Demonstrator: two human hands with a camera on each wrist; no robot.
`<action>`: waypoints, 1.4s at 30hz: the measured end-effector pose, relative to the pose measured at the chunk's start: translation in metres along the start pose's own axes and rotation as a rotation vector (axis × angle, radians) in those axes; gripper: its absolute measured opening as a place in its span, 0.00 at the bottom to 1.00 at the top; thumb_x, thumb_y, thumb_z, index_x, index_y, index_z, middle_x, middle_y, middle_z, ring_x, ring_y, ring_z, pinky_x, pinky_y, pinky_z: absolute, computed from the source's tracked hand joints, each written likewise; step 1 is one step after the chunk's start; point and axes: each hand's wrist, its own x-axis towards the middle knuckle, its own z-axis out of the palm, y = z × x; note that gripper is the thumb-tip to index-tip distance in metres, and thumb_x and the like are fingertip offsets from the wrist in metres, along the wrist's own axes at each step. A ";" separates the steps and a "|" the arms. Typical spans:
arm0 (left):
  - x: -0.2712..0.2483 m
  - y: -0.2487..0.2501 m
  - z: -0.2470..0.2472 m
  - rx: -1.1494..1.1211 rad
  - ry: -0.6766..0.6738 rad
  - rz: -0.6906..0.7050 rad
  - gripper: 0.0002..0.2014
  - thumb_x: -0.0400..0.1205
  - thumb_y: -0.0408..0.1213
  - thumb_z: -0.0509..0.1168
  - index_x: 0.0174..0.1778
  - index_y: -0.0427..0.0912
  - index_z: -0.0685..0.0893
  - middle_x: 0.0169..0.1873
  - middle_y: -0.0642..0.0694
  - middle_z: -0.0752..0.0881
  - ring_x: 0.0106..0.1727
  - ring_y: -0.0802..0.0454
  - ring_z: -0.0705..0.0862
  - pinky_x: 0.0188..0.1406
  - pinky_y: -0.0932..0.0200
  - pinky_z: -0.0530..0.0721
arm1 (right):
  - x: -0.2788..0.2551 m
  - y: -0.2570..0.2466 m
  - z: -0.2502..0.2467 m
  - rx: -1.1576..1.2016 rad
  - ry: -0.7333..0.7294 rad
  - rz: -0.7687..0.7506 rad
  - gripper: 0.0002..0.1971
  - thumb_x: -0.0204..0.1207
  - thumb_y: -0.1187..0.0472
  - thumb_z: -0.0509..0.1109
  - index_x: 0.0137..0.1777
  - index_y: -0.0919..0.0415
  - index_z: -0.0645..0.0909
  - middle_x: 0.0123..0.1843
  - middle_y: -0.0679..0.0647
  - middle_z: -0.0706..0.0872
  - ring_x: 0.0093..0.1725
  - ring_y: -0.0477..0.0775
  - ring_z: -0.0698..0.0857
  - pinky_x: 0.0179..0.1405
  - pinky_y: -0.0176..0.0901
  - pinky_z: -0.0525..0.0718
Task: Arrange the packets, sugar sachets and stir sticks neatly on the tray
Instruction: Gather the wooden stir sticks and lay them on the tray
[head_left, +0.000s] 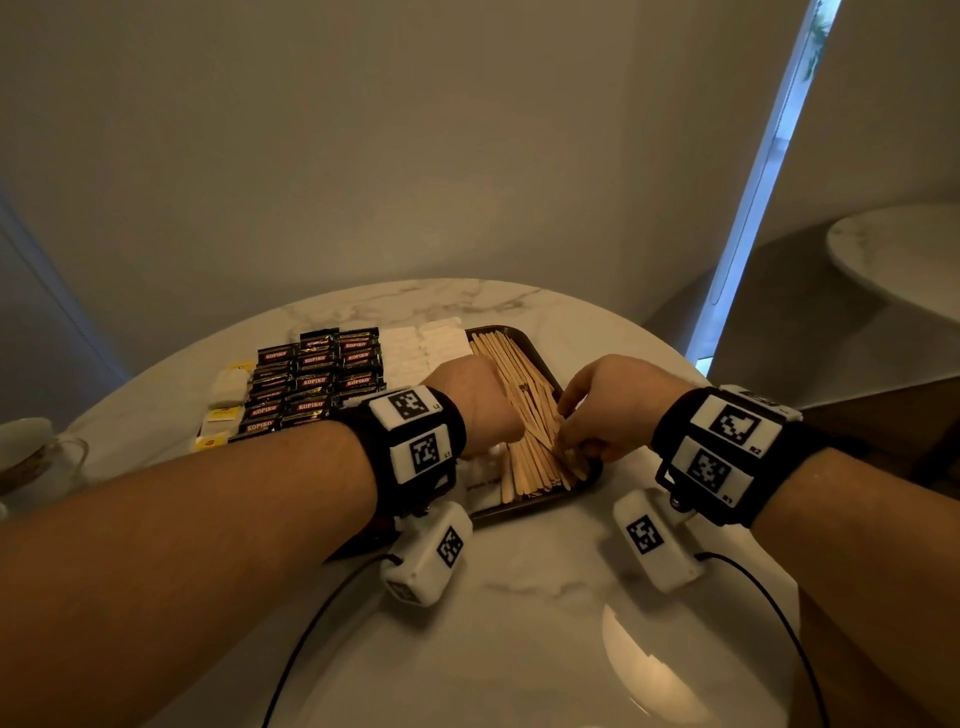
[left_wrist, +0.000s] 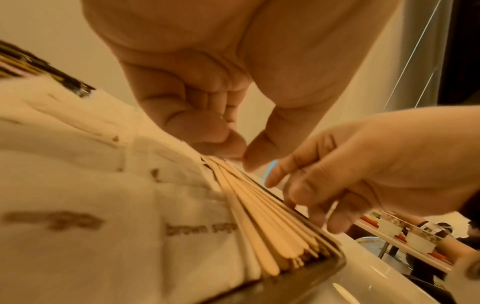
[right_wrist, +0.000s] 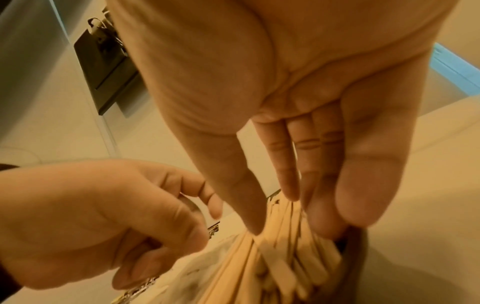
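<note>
A dark tray on the round marble table holds rows of black coffee packets, white sugar sachets, brown sugar sachets and a pile of wooden stir sticks along its right side. My left hand is curled over the sticks' left edge. Its thumb and forefinger meet in a pinch on the sticks. My right hand reaches down at the pile's right edge near the tray rim. Its nearly straight fingers and its thumb touch the sticks.
Tea bags with yellow tags lie at the tray's left end. A patterned cup stands at the table's left edge. A second round table is off to the right. Black cables trail from both wrist cameras across the near tabletop.
</note>
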 end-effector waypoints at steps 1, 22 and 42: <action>-0.001 -0.003 -0.002 0.000 -0.017 -0.011 0.09 0.77 0.36 0.76 0.52 0.42 0.86 0.45 0.42 0.91 0.45 0.46 0.92 0.46 0.52 0.93 | -0.001 0.001 0.000 -0.027 -0.005 -0.001 0.18 0.72 0.55 0.84 0.61 0.54 0.87 0.51 0.53 0.90 0.49 0.53 0.92 0.49 0.48 0.94; -0.033 -0.017 0.000 -0.038 0.038 0.029 0.10 0.74 0.34 0.80 0.47 0.46 0.90 0.44 0.50 0.89 0.47 0.52 0.88 0.45 0.57 0.89 | -0.004 0.005 0.007 -0.105 0.086 -0.100 0.14 0.86 0.59 0.67 0.67 0.53 0.87 0.61 0.51 0.87 0.61 0.54 0.85 0.66 0.49 0.86; -0.048 -0.095 -0.013 0.443 0.025 -0.168 0.17 0.81 0.46 0.76 0.64 0.43 0.89 0.57 0.45 0.90 0.59 0.45 0.89 0.61 0.49 0.90 | 0.044 -0.010 0.025 -0.144 0.058 -0.010 0.08 0.80 0.60 0.70 0.54 0.61 0.88 0.49 0.58 0.90 0.48 0.57 0.89 0.45 0.48 0.89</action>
